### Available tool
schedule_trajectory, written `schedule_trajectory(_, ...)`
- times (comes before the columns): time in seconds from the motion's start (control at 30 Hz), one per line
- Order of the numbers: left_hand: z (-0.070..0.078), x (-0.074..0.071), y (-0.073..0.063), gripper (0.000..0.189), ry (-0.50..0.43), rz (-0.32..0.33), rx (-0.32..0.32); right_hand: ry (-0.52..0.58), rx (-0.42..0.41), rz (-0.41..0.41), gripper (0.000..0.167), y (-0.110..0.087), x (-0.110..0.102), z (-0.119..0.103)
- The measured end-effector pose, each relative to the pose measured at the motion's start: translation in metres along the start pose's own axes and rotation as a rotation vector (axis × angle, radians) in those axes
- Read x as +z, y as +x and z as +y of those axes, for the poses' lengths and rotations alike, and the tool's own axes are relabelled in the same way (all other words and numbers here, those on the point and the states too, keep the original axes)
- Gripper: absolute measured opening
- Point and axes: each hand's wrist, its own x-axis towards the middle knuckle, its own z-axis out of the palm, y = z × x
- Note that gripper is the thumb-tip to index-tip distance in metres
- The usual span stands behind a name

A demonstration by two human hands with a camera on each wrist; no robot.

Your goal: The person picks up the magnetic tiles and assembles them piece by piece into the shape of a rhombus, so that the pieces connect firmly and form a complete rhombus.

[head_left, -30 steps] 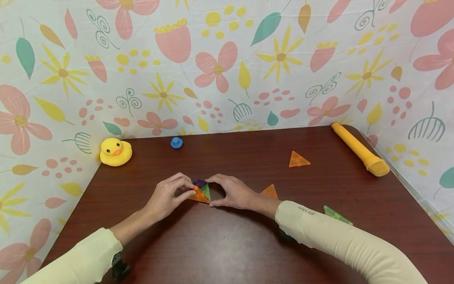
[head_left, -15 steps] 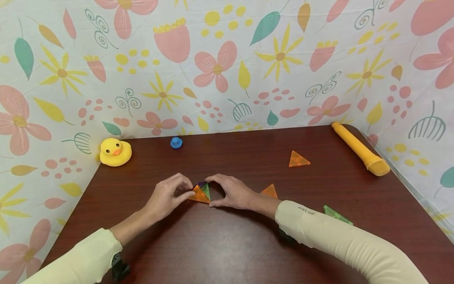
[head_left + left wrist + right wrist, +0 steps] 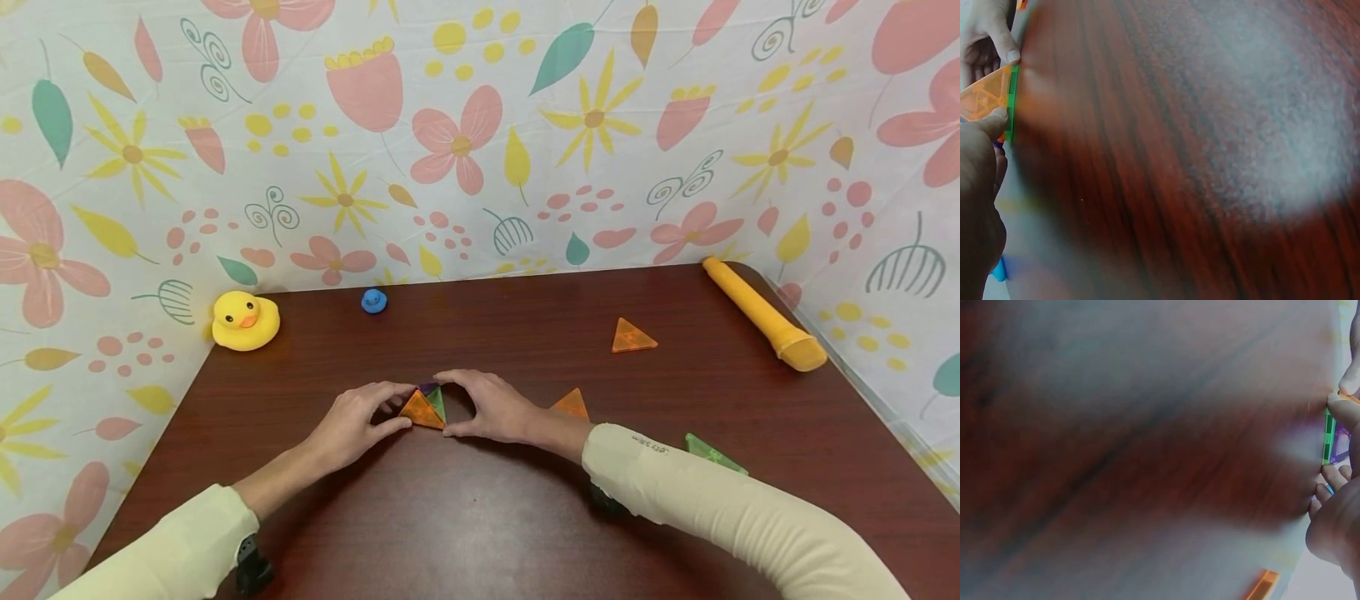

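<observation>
A small pyramid of translucent triangular magnetic tiles stands mid-table. Its orange tile [image 3: 422, 412] faces front, a green tile [image 3: 438, 403] shows on the right, and a purple tile [image 3: 427, 388] shows behind. My left hand [image 3: 358, 423] holds the left side, thumb at the orange tile's lower corner, fingers toward the back. From the right, my right hand [image 3: 491, 407] holds it between thumb and index finger. The left wrist view shows a green edge [image 3: 1012, 100] along the table under the orange tile. In the right wrist view, green [image 3: 1328, 437] and purple [image 3: 1340, 447] edges appear between my right thumb and fingers.
One loose orange triangle [image 3: 633, 336] lies at the back right, another [image 3: 572, 404] behind my right wrist. A green triangle [image 3: 714, 454] lies beyond the right sleeve. A yellow duck [image 3: 245, 321], a small blue duck [image 3: 373, 301] and a yellow toy microphone [image 3: 765, 314] sit near the edges.
The orange tile has tipped up against the green and purple tiles. My left fingers have shifted from its upper edge toward the back, thumb toward its lower corner. My right hand has hardly moved.
</observation>
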Motion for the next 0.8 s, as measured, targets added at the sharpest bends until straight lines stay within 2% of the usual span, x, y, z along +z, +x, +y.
schedule_trajectory(0.3, -0.0008, 0.0023, 0.0011, 0.038, -0.002, -0.002, -0.015, -0.007, 0.001, 0.026, 0.077, -0.0003, 0.0024, 0.0004)
schedule_trajectory(0.8, -0.0035, 0.0042, 0.0019, 0.042, 0.004, 0.018, 0.05, -0.013, -0.014, 0.033, 0.077, -0.002, 0.0016, -0.0002)
